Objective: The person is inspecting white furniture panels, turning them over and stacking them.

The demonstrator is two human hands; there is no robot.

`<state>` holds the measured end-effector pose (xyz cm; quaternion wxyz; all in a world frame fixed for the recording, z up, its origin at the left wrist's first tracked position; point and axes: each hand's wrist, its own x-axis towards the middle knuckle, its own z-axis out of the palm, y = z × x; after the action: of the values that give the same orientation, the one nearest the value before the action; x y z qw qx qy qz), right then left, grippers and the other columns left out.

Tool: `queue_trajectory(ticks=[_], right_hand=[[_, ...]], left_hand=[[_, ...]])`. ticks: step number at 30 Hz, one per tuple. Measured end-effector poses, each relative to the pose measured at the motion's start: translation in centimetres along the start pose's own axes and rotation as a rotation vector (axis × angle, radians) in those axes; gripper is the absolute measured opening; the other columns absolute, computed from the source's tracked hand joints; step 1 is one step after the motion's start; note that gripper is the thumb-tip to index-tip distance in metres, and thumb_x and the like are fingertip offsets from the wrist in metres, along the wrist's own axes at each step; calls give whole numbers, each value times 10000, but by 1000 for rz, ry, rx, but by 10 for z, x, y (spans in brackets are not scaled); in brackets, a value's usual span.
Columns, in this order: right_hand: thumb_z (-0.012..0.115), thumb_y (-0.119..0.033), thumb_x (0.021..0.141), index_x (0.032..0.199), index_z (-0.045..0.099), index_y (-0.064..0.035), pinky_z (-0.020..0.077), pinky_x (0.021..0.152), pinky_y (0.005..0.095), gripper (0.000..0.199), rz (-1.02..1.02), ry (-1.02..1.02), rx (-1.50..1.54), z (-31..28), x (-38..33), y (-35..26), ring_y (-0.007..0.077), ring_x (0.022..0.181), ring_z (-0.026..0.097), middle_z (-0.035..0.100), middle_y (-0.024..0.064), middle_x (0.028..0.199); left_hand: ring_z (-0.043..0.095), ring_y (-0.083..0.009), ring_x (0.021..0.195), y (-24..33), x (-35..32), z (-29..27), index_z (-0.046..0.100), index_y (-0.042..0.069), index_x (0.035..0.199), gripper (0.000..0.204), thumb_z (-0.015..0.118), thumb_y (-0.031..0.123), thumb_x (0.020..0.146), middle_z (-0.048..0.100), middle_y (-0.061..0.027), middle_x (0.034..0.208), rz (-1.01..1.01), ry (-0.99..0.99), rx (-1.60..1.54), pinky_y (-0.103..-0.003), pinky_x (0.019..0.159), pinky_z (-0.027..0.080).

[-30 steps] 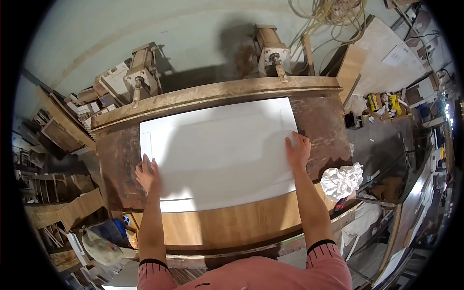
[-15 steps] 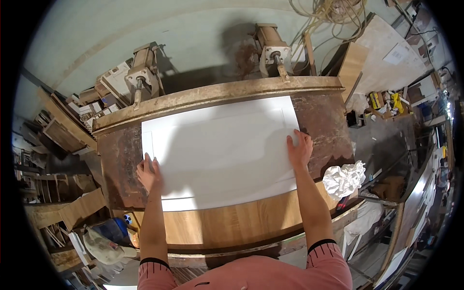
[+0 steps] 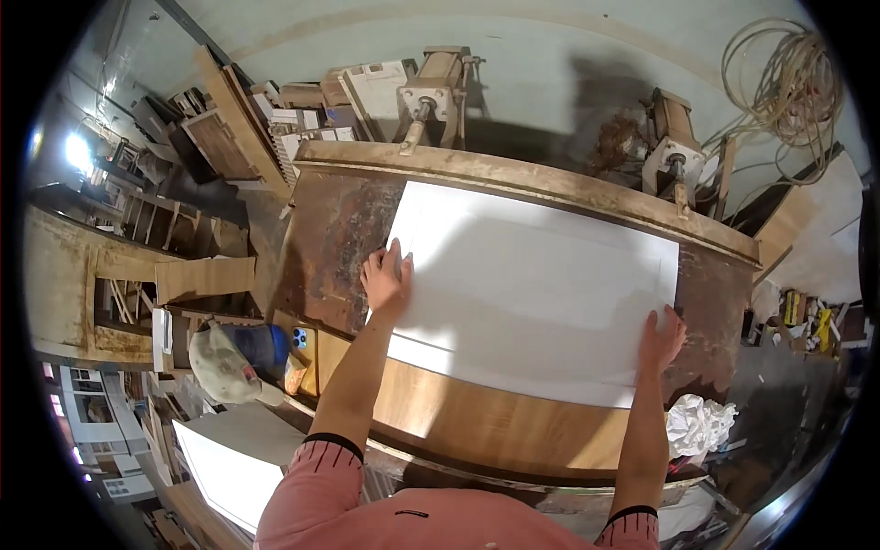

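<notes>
A white rectangular panel (image 3: 532, 302) with a shallow frame outline, like a cabinet door, lies flat on the worn brown bench. My left hand (image 3: 387, 282) grips its left edge, with the thumb over the top face and the fingers at the rim. At the opposite short edge, my right hand (image 3: 662, 339) holds on in the same way, partly in shadow. Part of a wood-grain board (image 3: 495, 417) shows along the panel's near side. The panel's far edge lies close to a long beam (image 3: 532, 188) at the back of the bench.
Two rusty cylinder clamps, a left one (image 3: 431, 96) and a right one (image 3: 674, 142), stand behind the beam. Crumpled white paper (image 3: 699, 424) sits at the bench's near right. A cap (image 3: 223, 364) and a phone (image 3: 300, 338) lie at the near left. Coiled hose (image 3: 779, 82) hangs at the far right.
My view has turned to the left, so the bench and panel appear farther right and tilted. Both hands stay on the panel's short edges.
</notes>
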<state>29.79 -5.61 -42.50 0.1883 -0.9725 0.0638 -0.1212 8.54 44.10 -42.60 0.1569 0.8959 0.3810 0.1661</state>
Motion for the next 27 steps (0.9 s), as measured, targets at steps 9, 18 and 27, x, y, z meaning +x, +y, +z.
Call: queue_trajectory(ticks=[9, 18, 27], right_hand=[[700, -323, 889, 1237, 664, -141, 438, 1005, 475, 394, -28, 16, 29, 1, 0, 4, 352, 1163, 553, 602, 136, 1207], [708, -326, 882, 1221, 668, -151, 439, 993, 476, 384, -29, 6, 20, 3, 1, 6, 345, 1144, 554, 606, 108, 1181], [723, -307, 865, 1206, 671, -134, 443, 995, 469, 386, 2, 15, -5, 0, 1, -1, 333, 1162, 557, 615, 104, 1200]], left_hand=[[457, -365, 1268, 2, 1, 1, 568, 177, 1416, 488, 568, 392, 979, 523, -174, 1309, 9, 0, 27, -551, 1122, 282], [442, -343, 1282, 7, 2, -4, 530, 216, 1465, 516, 545, 434, 997, 504, -164, 1333, -73, -93, 118, -515, 1133, 289], [478, -363, 1238, 2, 0, -2, 580, 180, 1410, 481, 585, 398, 981, 538, -178, 1291, -45, -33, 72, -532, 1078, 338]])
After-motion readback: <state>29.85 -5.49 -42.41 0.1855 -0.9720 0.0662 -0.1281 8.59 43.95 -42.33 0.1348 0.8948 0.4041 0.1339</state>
